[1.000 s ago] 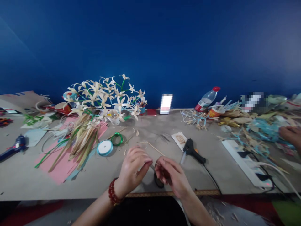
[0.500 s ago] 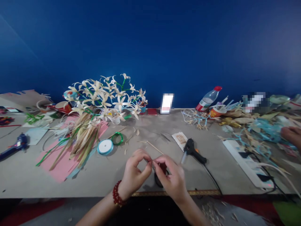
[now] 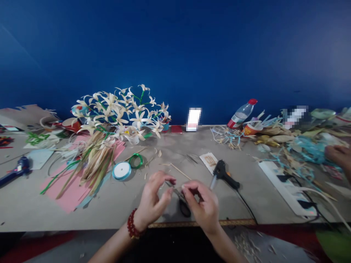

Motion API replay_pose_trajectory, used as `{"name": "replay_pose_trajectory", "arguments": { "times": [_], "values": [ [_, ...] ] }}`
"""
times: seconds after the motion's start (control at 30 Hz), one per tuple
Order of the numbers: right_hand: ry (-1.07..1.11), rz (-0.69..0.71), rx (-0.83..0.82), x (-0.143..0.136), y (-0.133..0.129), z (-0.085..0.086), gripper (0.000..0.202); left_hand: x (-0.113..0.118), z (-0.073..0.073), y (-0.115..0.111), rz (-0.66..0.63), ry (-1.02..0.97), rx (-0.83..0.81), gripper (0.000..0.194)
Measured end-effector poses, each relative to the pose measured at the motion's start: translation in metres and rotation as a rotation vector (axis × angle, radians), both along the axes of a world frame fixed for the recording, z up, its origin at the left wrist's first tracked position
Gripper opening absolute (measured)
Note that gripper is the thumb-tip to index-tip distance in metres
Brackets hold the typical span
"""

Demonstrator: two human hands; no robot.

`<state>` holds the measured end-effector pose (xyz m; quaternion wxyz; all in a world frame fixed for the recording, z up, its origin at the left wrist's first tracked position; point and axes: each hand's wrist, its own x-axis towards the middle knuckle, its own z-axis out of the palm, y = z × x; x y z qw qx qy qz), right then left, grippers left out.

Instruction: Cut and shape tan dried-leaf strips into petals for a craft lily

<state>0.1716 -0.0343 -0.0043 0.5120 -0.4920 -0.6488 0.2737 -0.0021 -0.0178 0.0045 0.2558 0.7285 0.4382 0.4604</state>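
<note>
Over the near part of the table, my left hand (image 3: 154,200) has its thumb and forefinger apart, with nothing visible gripped between them. Just to its right, my right hand (image 3: 203,207) is pinched at the fingertips; whatever it holds is too small to make out. Between and beneath the two hands lies a pair of scissors (image 3: 185,209) with dark handles, partly covered by the fingers. A thin pale stick (image 3: 180,171) rests just beyond them.
Left of my hands are a ribbon spool (image 3: 121,171), green tape roll (image 3: 136,160), dried husks (image 3: 95,164) and white flowers (image 3: 138,119). To the right lie a black glue gun (image 3: 226,175) and power strip (image 3: 286,190). Another person's hand (image 3: 338,156) is at far right.
My hands have drawn apart from a touching fingertip pinch. The left fingers have opened and moved slightly left; the scissors' handles show more.
</note>
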Motion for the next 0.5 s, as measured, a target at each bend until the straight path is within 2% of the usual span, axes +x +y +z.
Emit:
{"name": "replay_pose_trajectory", "arguments": {
  "times": [0.1,0.3,0.43,0.5],
  "values": [
    [0.026,0.043,-0.038,-0.002,0.002,0.001,0.007,0.006,0.007,-0.001,-0.046,0.053,0.029,0.013],
    [-0.029,0.024,0.082,-0.006,0.001,0.004,0.01,0.014,0.003,0.001,0.055,0.107,0.124,0.012],
    [-0.038,-0.023,0.165,-0.004,0.0,0.002,0.01,0.006,-0.003,0.002,0.153,0.119,0.178,0.014],
    [-0.046,-0.07,0.159,-0.002,0.0,0.001,0.01,0.001,-0.002,0.002,0.165,0.081,0.144,0.014]
  ]
}}
